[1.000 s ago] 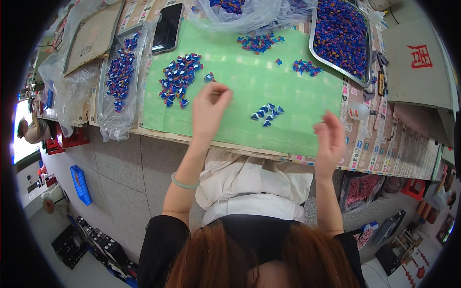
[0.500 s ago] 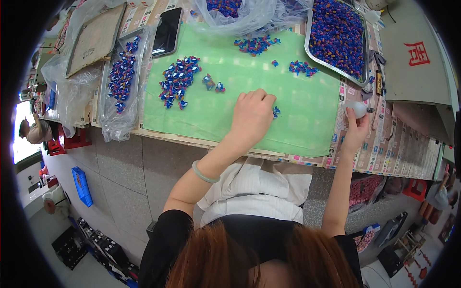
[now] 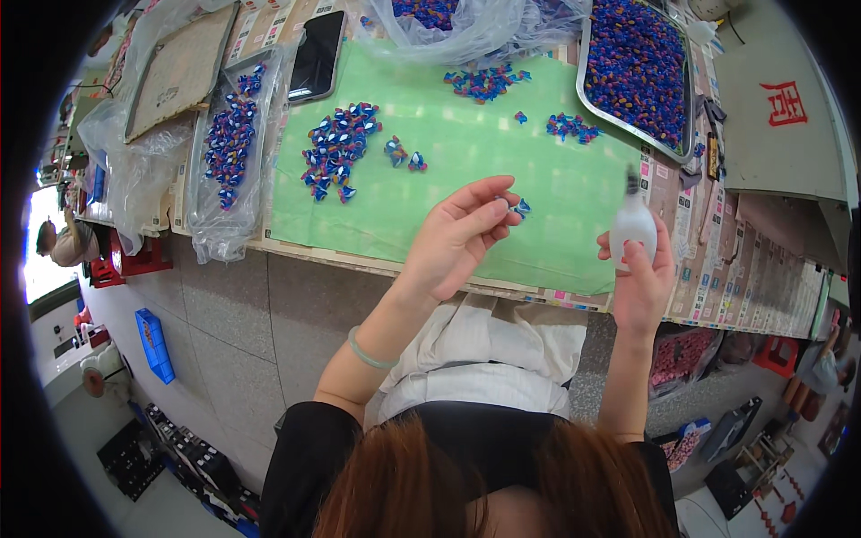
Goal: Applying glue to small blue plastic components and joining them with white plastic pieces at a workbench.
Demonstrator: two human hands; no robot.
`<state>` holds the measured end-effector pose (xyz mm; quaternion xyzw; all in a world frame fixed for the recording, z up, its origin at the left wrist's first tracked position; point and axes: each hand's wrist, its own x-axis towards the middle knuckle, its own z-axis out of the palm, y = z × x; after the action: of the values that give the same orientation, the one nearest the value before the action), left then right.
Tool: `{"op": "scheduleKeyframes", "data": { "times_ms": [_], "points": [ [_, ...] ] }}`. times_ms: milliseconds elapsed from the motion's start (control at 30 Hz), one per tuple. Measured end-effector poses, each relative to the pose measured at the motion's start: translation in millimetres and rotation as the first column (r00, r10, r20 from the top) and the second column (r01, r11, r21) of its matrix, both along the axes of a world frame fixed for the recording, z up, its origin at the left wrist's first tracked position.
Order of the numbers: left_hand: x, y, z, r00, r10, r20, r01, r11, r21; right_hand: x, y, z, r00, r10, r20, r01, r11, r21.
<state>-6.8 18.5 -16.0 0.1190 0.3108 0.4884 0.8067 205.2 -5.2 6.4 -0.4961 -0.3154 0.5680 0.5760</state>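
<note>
My left hand [image 3: 459, 235] is over the green cloth [image 3: 404, 211], palm turned partly up, its fingers curled in toward the thumb. What the fingers hold, if anything, I cannot make out. Just past its fingertips shows a small blue glossy piece [image 3: 521, 208]. My right hand [image 3: 642, 273] is closed around a small white squeeze bottle [image 3: 632, 229], its dark nozzle [image 3: 632, 182] pointing away from me. Left of my hands lie two small clusters, a brownish-blue one [image 3: 395, 151] and a blue-pink one [image 3: 417, 162]. Farther left is a pile of similar clusters [image 3: 336, 148].
A metal tray [image 3: 585, 100] heaped with blue, red and amber bits stands at the far right. Loose bits [image 3: 484, 83] lie below a clear plastic bag [image 3: 502, 36]. At left are a phone [image 3: 317, 58], a plastic-lined tray [image 3: 254, 170] of clusters and a worn board [image 3: 179, 72].
My right hand has brought the bottle leftward and nearer, turning its nozzle from sideways to pointing away. My left hand has rolled from back-up to palm partly up, moving slightly nearer to me.
</note>
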Motion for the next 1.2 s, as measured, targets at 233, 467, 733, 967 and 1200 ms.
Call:
{"op": "scheduleKeyframes", "data": {
  "times_ms": [233, 467, 733, 967, 1200],
  "points": [
    [-5.0, -5.4, 2.8, 0.991, 0.007, 0.13, 0.004, 0.996, -0.085, -16.8, -4.9, 11.3, 0.998, 0.018, -0.063, -0.011, 0.995, 0.097],
    [-4.0, -5.8, 5.8, 0.979, -0.032, 0.202, 0.06, 0.989, -0.132, -26.3, -6.1, 21.7, 0.969, -0.043, 0.244, -0.041, 0.944, 0.328],
    [-3.3, -4.9, -3.1, 0.971, -0.05, 0.234, 0.088, 0.983, -0.159, -27.9, -7.0, 24.8, 0.928, -0.033, 0.37, -0.096, 0.94, 0.326],
    [-2.5, -4.4, -3.5, 0.972, -0.053, 0.229, 0.092, 0.982, -0.164, -32.8, -7.9, 26.6, 0.911, -0.016, 0.412, -0.096, 0.964, 0.248],
    [-2.6, -4.1, -2.8, 0.973, -0.055, 0.224, 0.096, 0.98, -0.175, -32.4, -6.3, 27.1, 0.913, -0.022, 0.408, -0.09, 0.964, 0.251]
  ]
}}
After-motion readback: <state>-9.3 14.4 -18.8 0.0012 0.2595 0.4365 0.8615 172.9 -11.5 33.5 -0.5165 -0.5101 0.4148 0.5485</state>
